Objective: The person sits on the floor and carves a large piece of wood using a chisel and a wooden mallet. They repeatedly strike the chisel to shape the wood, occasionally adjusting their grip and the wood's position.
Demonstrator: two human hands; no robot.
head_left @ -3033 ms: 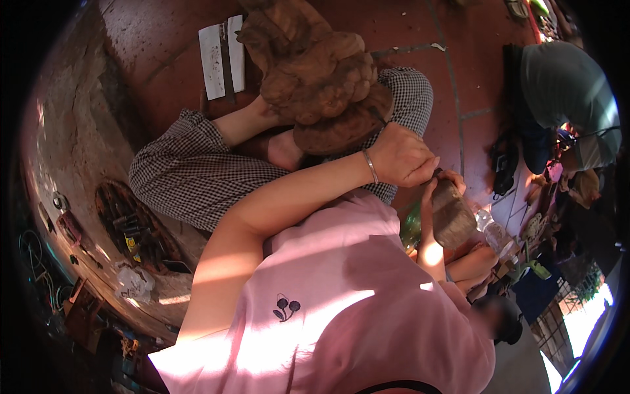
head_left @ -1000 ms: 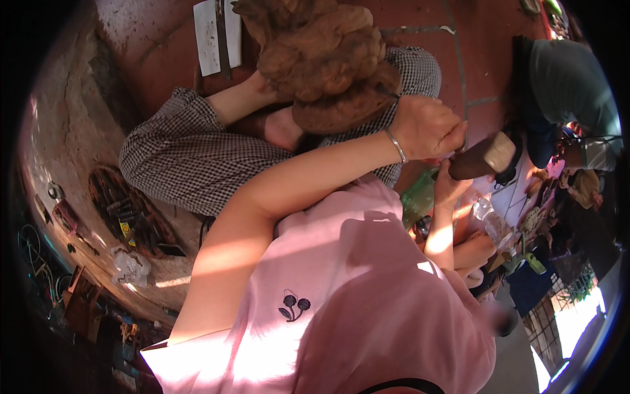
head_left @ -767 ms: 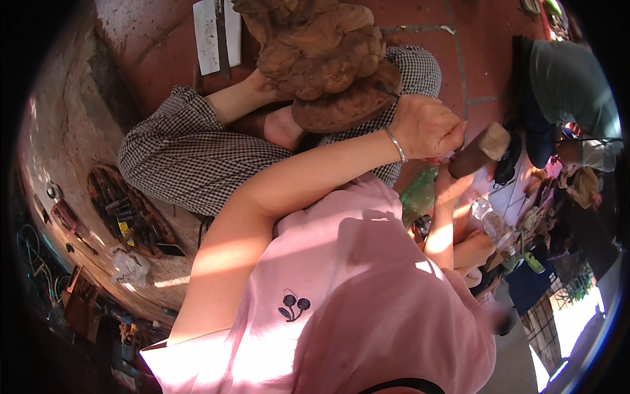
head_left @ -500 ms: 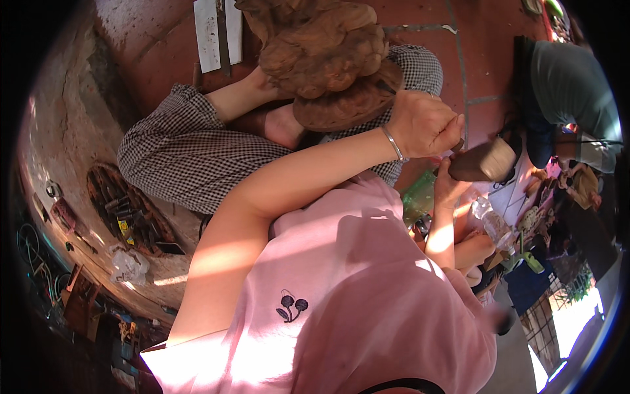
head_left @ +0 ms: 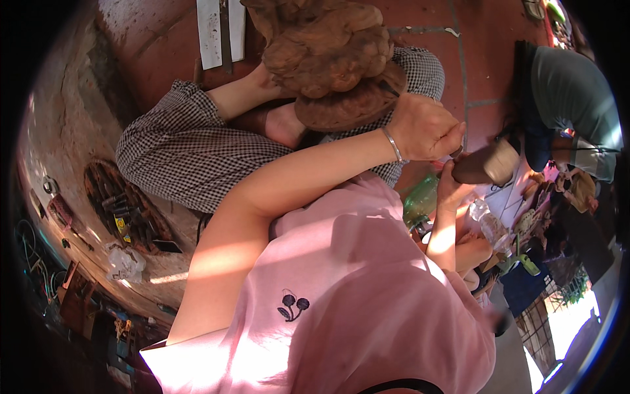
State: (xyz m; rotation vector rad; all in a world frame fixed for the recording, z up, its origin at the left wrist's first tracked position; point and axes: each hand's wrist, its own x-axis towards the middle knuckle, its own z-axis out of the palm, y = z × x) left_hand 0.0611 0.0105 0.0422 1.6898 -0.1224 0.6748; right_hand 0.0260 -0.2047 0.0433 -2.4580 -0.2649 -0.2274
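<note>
My left hand (head_left: 425,128), with a bracelet at the wrist, is closed in a fist round a slim chisel. Most of the chisel is hidden; its thin dark shaft (head_left: 388,89) shows by the carving and its butt end (head_left: 457,152) sticks out below my fist. A brown wood carving (head_left: 328,49) with rounded, lumpy forms stands on an oval carved base (head_left: 344,108) in front of my crossed legs. My right hand (head_left: 453,187) grips a thick wooden mallet (head_left: 487,164), its pale worn face pointing right, close beside the chisel's butt.
An oval tray (head_left: 92,180) of dark hand tools lies on the worn surface at left, with a clear plastic bag (head_left: 125,261) nearby. A green bottle (head_left: 420,197) lies beyond my right forearm. Another person (head_left: 571,92) is at far right, near clutter. White strips (head_left: 210,33) lie on red tiles.
The mallet and my right hand have shifted slightly to the right. My left fist stays almost in place, and the chisel shaft by the carving shows more plainly.
</note>
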